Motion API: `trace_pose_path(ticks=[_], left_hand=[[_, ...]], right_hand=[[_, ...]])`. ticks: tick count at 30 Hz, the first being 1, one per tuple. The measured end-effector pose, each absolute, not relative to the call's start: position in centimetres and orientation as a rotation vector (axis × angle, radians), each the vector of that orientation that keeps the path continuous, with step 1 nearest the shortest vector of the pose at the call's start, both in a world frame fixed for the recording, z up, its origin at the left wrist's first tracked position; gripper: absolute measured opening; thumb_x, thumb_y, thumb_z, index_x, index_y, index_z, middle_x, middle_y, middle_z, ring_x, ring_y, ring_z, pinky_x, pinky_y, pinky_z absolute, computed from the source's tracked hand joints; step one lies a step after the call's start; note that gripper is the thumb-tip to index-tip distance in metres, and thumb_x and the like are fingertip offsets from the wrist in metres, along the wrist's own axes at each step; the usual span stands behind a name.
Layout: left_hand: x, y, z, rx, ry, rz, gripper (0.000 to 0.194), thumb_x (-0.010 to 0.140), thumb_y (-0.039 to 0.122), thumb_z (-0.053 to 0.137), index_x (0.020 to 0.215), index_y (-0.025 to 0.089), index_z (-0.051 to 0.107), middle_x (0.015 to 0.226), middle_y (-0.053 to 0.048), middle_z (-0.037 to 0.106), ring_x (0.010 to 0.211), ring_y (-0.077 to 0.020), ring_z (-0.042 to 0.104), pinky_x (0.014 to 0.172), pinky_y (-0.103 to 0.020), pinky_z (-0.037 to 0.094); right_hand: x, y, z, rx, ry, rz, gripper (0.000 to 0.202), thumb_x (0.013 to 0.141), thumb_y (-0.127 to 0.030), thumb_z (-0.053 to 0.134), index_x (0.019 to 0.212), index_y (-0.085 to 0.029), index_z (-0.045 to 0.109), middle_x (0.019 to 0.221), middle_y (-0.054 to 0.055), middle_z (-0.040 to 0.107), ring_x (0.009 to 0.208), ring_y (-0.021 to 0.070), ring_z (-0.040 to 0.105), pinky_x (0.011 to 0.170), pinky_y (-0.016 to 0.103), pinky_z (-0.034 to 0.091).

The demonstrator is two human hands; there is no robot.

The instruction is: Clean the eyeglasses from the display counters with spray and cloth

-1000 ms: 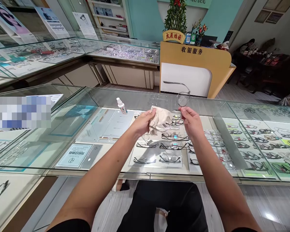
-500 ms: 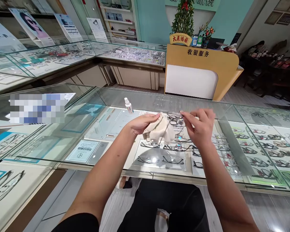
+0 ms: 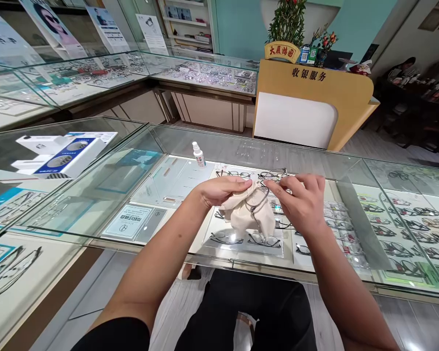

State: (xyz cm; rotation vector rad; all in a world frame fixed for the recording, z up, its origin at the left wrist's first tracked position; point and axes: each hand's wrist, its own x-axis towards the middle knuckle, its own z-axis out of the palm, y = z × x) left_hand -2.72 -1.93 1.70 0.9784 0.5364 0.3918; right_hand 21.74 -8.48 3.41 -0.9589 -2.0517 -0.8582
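My left hand is closed on a cream cloth, its thumb lying along the upper edge. The cloth hangs in loose folds below the fingers. Between the hands, a thin dark-framed pair of eyeglasses rests tilted against the cloth. My right hand pinches the glasses at their right side, its other fingers curled. Exactly which part the fingertips grip is hard to make out. Both hands are above a glass-topped display case. A small white spray bottle stands upright on the glass beyond my left hand.
Rows of eyeglass frames lie under the glass at the right. An open blue-and-white box sits on the left. A booklet-like card lies left of my forearm. Across the aisle stands a yellow counter.
The eyeglasses have turned and come down against the cloth, where before they were held up at its far right. My right hand has moved slightly closer to my left.
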Motion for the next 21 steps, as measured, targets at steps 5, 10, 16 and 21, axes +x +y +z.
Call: trace_pose_path(ticks=[5, 10, 16, 21], left_hand=[[-2.3, -2.4, 2.5, 1.065, 0.543, 0.342, 0.045, 0.074, 0.052, 0.092, 0.078, 0.011, 0.074, 0.07, -0.007, 0.073, 0.051, -0.0129, 0.062, 0.05, -0.024, 0.051], [-2.0, -3.0, 3.5, 1.177, 0.611, 0.557, 0.044, 0.076, 0.055, 0.089, 0.083, 0.013, 0.076, 0.067, -0.008, 0.07, 0.048, -0.012, 0.057, 0.042, -0.021, 0.038], [-1.7, -3.3, 3.4, 1.145, 0.573, 0.584, 0.045, 0.074, 0.056, 0.09, 0.08, 0.014, 0.075, 0.069, -0.008, 0.071, 0.051, -0.0134, 0.058, 0.046, -0.023, 0.041], [-1.5, -3.4, 3.3, 1.088, 0.571, 0.594, 0.044, 0.072, 0.053, 0.092, 0.079, 0.012, 0.076, 0.071, -0.009, 0.072, 0.056, -0.015, 0.062, 0.049, -0.023, 0.043]], right_hand=[[21.6, -8.4, 2.8, -1.016, -2.03, -0.83, 0.027, 0.1, -0.018, 0.067, 0.115, -0.039, 0.075, 0.08, -0.002, 0.068, 0.085, 0.0183, 0.052, 0.087, 0.037, 0.03], [21.2, -9.0, 3.3, -1.246, -1.885, -0.453, 0.028, 0.106, -0.034, 0.056, 0.122, -0.031, 0.079, 0.084, 0.006, 0.068, 0.084, 0.0223, 0.054, 0.085, 0.04, 0.035], [21.2, -8.0, 3.6, -1.221, -1.574, 0.59, 0.051, 0.104, -0.061, 0.051, 0.093, -0.024, 0.084, 0.076, 0.003, 0.062, 0.075, 0.0196, 0.052, 0.075, 0.035, 0.043], [21.5, -7.3, 3.2, -1.157, -1.399, 0.992, 0.047, 0.093, -0.067, 0.065, 0.088, -0.025, 0.086, 0.082, 0.003, 0.07, 0.078, 0.019, 0.055, 0.078, 0.035, 0.046]])
